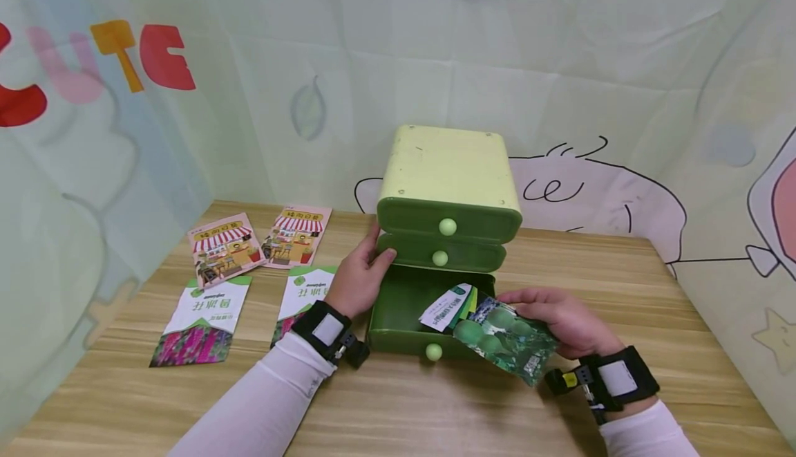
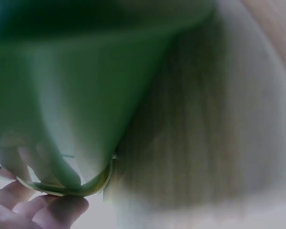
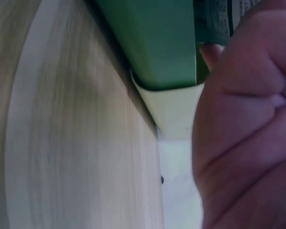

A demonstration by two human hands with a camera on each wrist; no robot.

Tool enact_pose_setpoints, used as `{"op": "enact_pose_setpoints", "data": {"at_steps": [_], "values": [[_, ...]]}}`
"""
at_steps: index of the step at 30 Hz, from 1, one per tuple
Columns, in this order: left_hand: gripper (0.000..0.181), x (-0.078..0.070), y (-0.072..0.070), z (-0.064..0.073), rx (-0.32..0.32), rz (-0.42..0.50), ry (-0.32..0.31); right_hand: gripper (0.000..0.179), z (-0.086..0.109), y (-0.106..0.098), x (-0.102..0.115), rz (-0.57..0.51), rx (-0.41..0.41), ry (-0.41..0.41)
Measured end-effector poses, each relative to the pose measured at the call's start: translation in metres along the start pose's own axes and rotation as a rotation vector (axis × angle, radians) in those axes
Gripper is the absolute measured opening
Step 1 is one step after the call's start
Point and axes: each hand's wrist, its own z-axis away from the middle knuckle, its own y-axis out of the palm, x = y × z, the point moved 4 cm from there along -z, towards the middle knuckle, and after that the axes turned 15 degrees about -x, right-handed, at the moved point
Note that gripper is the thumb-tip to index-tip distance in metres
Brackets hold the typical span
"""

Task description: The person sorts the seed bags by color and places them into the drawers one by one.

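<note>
A small drawer cabinet (image 1: 450,166) with a cream shell and green drawers stands on the table, its bottom drawer (image 1: 398,305) pulled out. My left hand (image 1: 361,277) rests against the cabinet's left side, thumb near the middle drawer's front; the left wrist view shows its fingertips (image 2: 69,210) at the shell's edge. In my right hand (image 1: 562,315) I hold a green seed packet (image 1: 506,339) printed with round green fruit, tilted over the drawer's right front corner. Behind it, a white-and-green packet (image 1: 446,308) leans inside the drawer. My palm hides much of the right wrist view.
Left of the cabinet lie two pink packets with striped awnings (image 1: 226,246) (image 1: 298,236) and two white packets with magenta flowers (image 1: 202,322) (image 1: 305,291). A printed cloth backdrop (image 1: 398,63) rises behind the wooden table (image 1: 622,291).
</note>
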Motion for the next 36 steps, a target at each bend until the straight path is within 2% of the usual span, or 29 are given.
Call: {"op": "enact_pose_setpoints", "data": {"at_steps": [4, 19, 30, 36], "values": [[0.059, 0.001, 0.000, 0.000, -0.001, 0.002, 0.003, 0.040, -0.001, 0.006, 0.000, -0.033, 0.013, -0.006], [0.058, 0.000, 0.000, -0.001, 0.005, -0.006, -0.019, 0.044, -0.003, 0.017, 0.001, -0.052, -0.067, 0.003], [0.058, 0.001, 0.000, 0.000, 0.004, 0.003, -0.015, 0.048, -0.003, 0.023, 0.004, -0.075, -0.024, 0.007], [0.059, 0.000, 0.000, 0.000, 0.008, 0.003, -0.014, 0.049, -0.003, 0.025, 0.005, -0.083, -0.030, 0.001]]}}
